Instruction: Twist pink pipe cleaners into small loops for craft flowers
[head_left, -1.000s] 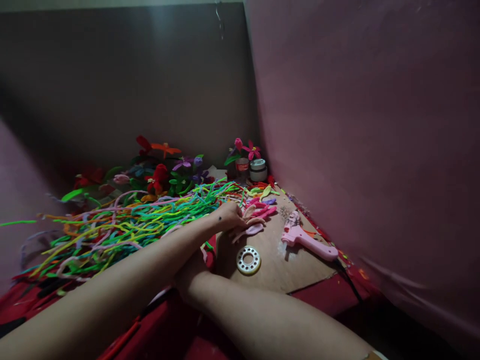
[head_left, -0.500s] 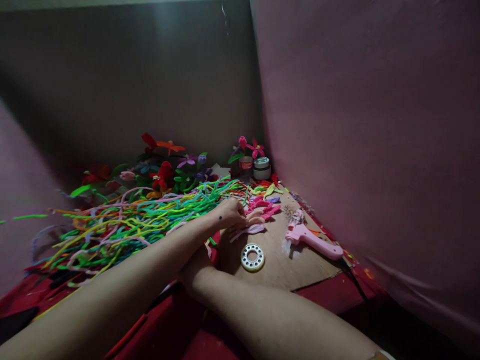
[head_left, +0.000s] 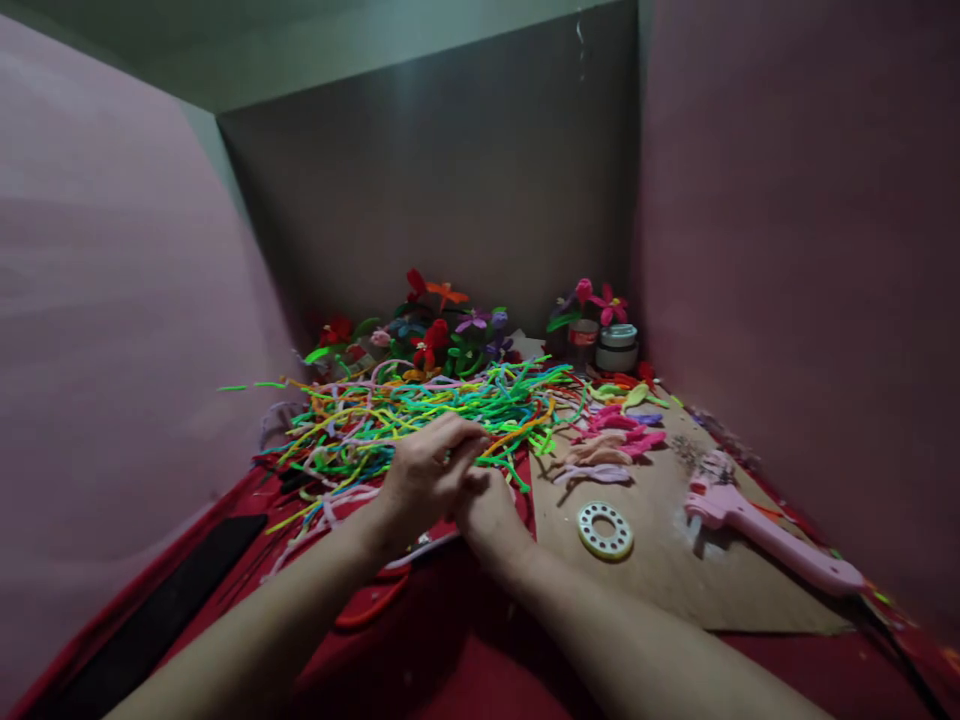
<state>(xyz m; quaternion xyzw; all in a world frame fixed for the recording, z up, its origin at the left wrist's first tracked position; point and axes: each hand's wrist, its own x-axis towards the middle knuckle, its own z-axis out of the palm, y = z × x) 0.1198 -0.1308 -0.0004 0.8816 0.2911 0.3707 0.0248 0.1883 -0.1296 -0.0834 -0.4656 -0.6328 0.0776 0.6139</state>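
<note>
- Green, yellow and turquoise fuzzy stems [head_left: 420,405]: heaped loosely, tangled, on red cloth [head_left: 420,660], just beyond the hands.
- Left hand [head_left: 427,470] and right hand [head_left: 487,510]: brought together, fingers curled; whatever is pinched between them is hidden and cannot be told.
- Orange stem [head_left: 517,435]: laid across the heap's right side, one end near the left fingertips; whether it is gripped cannot be told.
- Handling, as judged: stems light, soft-piled, easily bent, hardly slippery; best taken singly near one end, since crossed lengths may be snagged.
- Petal-like loops [head_left: 600,473], pink, tan and lilac: grouped on brown board [head_left: 675,590]; probably easily crushed.
- Edges: board's left edge set just beside the right hand; far right bounded by pink wall [head_left: 787,250].
- Room: judged sufficient for one hand between white ring [head_left: 604,543] and pink glue gun [head_left: 780,535].
</note>
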